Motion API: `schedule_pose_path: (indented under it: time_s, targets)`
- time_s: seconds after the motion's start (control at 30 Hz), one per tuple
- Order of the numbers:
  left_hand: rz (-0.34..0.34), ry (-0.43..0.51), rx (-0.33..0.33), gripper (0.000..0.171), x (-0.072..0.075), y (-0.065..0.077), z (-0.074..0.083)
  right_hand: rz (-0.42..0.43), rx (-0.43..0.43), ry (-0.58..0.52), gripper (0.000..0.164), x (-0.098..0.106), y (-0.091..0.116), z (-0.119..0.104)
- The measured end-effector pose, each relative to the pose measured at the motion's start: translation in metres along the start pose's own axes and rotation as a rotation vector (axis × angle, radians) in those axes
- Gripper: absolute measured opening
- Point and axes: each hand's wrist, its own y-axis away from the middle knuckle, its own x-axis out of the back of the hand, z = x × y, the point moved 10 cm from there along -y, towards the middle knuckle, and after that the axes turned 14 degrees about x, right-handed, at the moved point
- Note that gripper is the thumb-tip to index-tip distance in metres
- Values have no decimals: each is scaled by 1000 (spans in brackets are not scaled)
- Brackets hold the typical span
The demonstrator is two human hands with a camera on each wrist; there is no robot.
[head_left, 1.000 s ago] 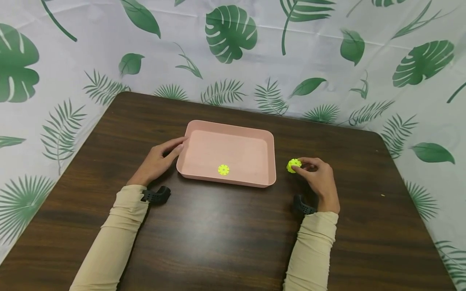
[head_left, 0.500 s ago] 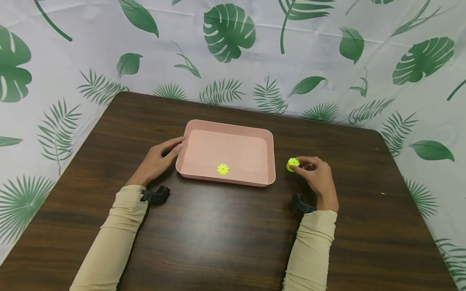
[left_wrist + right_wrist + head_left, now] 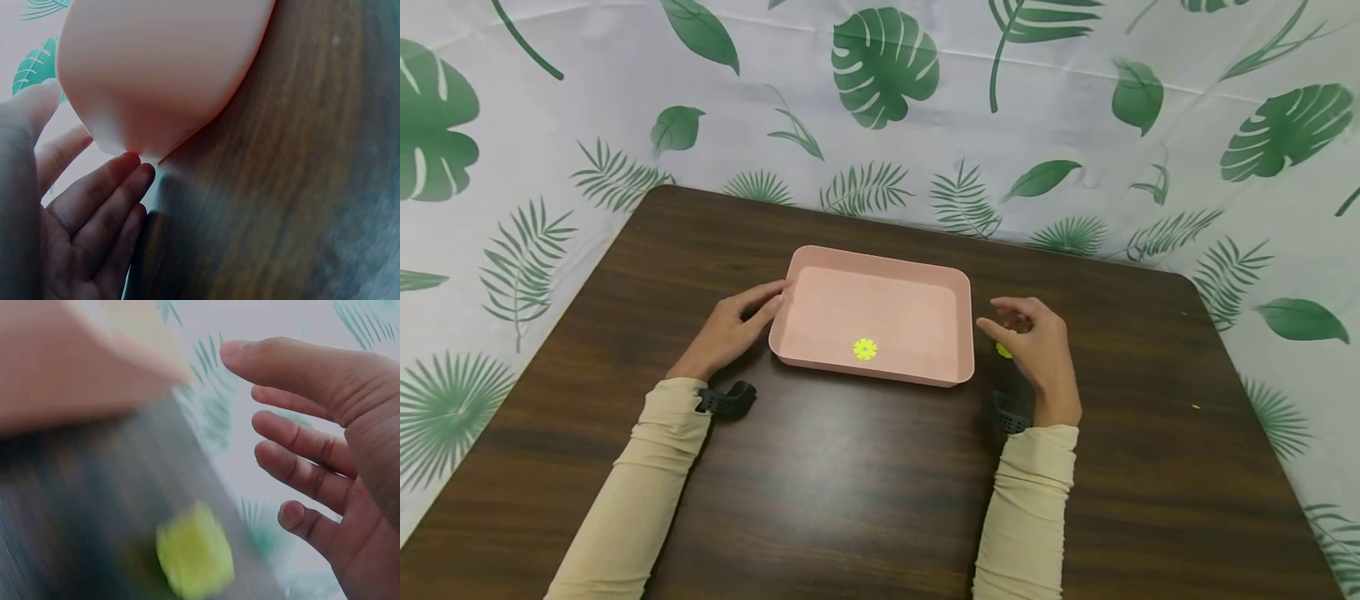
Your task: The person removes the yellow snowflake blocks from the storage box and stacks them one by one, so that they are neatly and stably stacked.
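Observation:
A shallow pink tray (image 3: 880, 302) lies on the dark wooden table, with a neon-yellow notched plastic disc (image 3: 865, 349) flat inside near its front wall. My left hand (image 3: 726, 335) touches the tray's left side with extended fingers (image 3: 106, 194). To the right of the tray, my right hand (image 3: 1036, 348) hovers with fingers and thumb spread and nothing between them. Partly hidden under it, a yellow notched-disc piece (image 3: 1003, 351) sits on the table. In the right wrist view this yellow piece (image 3: 195, 551) looks thick, like stacked discs, but is blurred.
Dark wristband mounts (image 3: 727, 401) sit at both wrists. A leaf-printed white cloth (image 3: 880, 150) hangs behind the table (image 3: 842, 492). One tiny pale speck (image 3: 1196, 407) lies on the tabletop at right.
My right hand has let go of the yellow discs, which stay on the table, and has risen slightly toward the tray with its fingers spread. The left hand keeps its place at the tray.

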Motion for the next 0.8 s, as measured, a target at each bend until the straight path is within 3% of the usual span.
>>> schedule_pose_path:
  time_s: [0.17,0.33,0.43,0.53,0.8]
  targets:
    - [1,3,-5,47,0,1,2,-137,115,-82,37,-52,-22,-45]
    - [1,14,-13,48,-3,1,0,-415,166,-141,40,-123,-28,-78]
    - [4,18,-21,48,-5,0,-1,-547,174,-153,39,-151,-23,-84]
    - [10,15,-21,48,-4,0,-1,-604,169,-168,38,-163,-18,-84]
    - [13,12,-9,47,-1,-1,-3,-591,137,-175,28,-166,-17,-81]
